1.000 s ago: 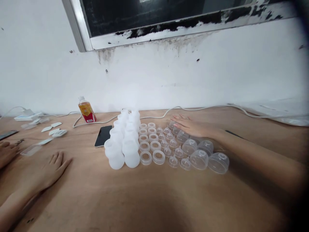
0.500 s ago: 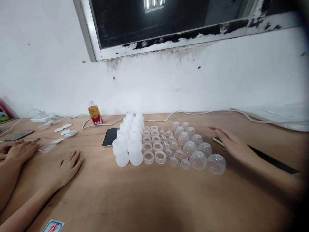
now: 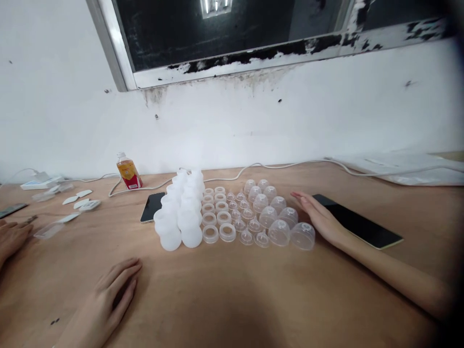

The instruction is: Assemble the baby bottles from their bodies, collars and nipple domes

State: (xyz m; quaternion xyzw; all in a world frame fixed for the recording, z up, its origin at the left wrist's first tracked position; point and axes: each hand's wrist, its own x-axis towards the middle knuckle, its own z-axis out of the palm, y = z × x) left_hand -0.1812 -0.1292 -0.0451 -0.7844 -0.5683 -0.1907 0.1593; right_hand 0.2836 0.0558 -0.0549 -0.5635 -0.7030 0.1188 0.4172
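My left hand [image 3: 113, 296] rests on the wooden table at the lower left, open, with fingers loosely bent and holding nothing. My right hand [image 3: 321, 218] lies on its edge with the fingers stretched out, just right of the clear domed caps [image 3: 303, 236]. Whether it touches them I cannot tell. Left of these caps stand small clear bottle teats [image 3: 261, 239] in two columns. Beside the teats lie translucent screw rings [image 3: 227, 233], also paired in columns. Further left, white bottles [image 3: 191, 234] stand in two close columns.
A black tablet-like slab [image 3: 358, 223] lies behind my right forearm. Left of the bottles is a phone [image 3: 152, 207]; a drink bottle [image 3: 129, 171] stands behind it. A white cable [image 3: 250, 169] runs along the wall. Another person's hand [image 3: 13, 237] rests at far left.
My right hand went from over the far caps to their right side, baring the black slab. My left hand shifted toward me and rightward, its fingers more bent. The camera view swung slightly.
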